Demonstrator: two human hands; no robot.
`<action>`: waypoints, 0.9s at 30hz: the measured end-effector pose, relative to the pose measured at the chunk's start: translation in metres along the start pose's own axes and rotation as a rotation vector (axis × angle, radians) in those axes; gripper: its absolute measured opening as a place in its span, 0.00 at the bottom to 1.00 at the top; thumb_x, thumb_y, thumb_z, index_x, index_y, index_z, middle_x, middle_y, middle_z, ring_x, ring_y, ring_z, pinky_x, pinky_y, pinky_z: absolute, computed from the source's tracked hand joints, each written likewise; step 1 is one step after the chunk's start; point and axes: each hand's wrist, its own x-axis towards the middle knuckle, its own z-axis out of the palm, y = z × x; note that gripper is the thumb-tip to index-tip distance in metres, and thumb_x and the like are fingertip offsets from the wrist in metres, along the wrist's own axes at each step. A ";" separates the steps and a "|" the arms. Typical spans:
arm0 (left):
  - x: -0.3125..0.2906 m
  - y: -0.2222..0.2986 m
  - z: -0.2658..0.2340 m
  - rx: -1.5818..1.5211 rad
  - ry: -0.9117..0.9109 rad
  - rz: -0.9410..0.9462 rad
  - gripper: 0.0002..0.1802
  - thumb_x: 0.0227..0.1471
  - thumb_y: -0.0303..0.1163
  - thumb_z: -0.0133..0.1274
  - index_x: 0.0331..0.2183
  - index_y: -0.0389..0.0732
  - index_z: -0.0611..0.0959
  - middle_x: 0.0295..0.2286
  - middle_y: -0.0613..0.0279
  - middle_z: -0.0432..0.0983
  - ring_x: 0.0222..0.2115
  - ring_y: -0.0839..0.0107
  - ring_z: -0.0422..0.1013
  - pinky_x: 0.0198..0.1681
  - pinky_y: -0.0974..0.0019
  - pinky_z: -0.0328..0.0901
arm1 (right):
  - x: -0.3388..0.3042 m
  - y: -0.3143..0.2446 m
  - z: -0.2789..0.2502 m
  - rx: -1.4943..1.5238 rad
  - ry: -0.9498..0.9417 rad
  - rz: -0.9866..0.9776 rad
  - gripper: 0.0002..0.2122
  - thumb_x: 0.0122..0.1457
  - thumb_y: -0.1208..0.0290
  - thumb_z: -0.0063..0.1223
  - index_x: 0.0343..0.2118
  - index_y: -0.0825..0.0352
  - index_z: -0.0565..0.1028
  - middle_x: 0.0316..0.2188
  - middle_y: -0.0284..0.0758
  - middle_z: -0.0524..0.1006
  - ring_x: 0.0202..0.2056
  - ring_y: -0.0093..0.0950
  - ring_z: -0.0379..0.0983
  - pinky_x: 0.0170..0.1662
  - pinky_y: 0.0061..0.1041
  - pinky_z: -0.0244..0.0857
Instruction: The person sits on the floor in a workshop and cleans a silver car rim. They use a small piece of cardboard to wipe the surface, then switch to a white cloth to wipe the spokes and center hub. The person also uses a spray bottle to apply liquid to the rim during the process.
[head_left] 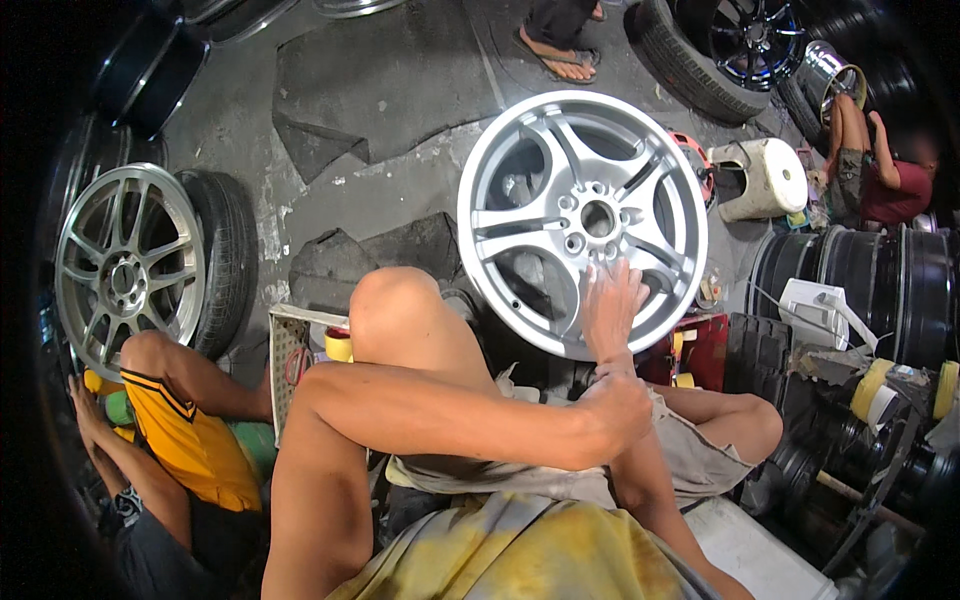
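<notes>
A silver alloy wheel (487, 218) with paired spokes is propped in front of me, its face toward me. My right hand (612, 300) lies on it just below the centre hole, fingers stretched out over a spoke and whitened as if with dust. No tool shows under that hand, though its palm side is hidden. Closed around my right wrist is my left hand (612, 412), with the left forearm crossing over my lap. Whatever supports the wheel from below is mostly hidden by my legs.
At left, another alloy wheel (82, 240) leans by a tyre (222, 260), near a seated person in yellow shorts (205, 450). A white stool (765, 180) stands at right. Beyond it sits a person in a maroon shirt (895, 195). Black rims (850, 285) line the right side. A sandalled foot (560, 60) shows ahead.
</notes>
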 end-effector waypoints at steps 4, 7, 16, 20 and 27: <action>0.001 0.000 0.007 -0.036 0.003 0.077 0.08 0.45 0.34 0.60 0.30 0.45 0.89 0.32 0.62 0.81 0.37 0.67 0.76 0.31 0.65 0.62 | -0.005 -0.001 0.009 -0.060 -0.018 0.046 0.12 0.66 0.64 0.50 0.34 0.65 0.82 0.40 0.39 0.70 0.44 0.40 0.66 0.44 0.43 0.56; -0.002 -0.010 0.000 -0.003 -0.007 0.051 0.08 0.45 0.35 0.60 0.29 0.45 0.89 0.31 0.62 0.81 0.36 0.68 0.75 0.30 0.64 0.61 | -0.003 -0.007 0.001 0.000 -0.072 0.058 0.11 0.66 0.65 0.51 0.35 0.66 0.82 0.41 0.39 0.70 0.44 0.41 0.66 0.44 0.44 0.56; -0.020 -0.010 -0.003 0.011 0.095 0.049 0.05 0.44 0.35 0.60 0.25 0.46 0.87 0.25 0.66 0.76 0.29 0.70 0.72 0.28 0.65 0.60 | -0.002 -0.006 0.004 -0.087 -0.095 0.026 0.11 0.65 0.64 0.51 0.36 0.65 0.83 0.43 0.39 0.72 0.46 0.41 0.66 0.46 0.43 0.57; -0.022 -0.012 -0.007 0.025 0.095 -0.025 0.06 0.45 0.35 0.60 0.25 0.45 0.87 0.26 0.65 0.77 0.30 0.70 0.74 0.29 0.66 0.61 | 0.005 0.008 0.008 -0.091 -0.048 -0.070 0.12 0.65 0.63 0.51 0.36 0.65 0.83 0.43 0.40 0.73 0.47 0.41 0.67 0.45 0.43 0.58; -0.017 -0.018 0.010 -0.047 0.033 0.025 0.06 0.46 0.34 0.59 0.26 0.44 0.87 0.27 0.63 0.78 0.31 0.68 0.75 0.30 0.65 0.62 | -0.006 0.001 0.006 0.026 -0.094 0.063 0.14 0.67 0.63 0.48 0.34 0.68 0.81 0.44 0.42 0.71 0.47 0.42 0.66 0.47 0.46 0.57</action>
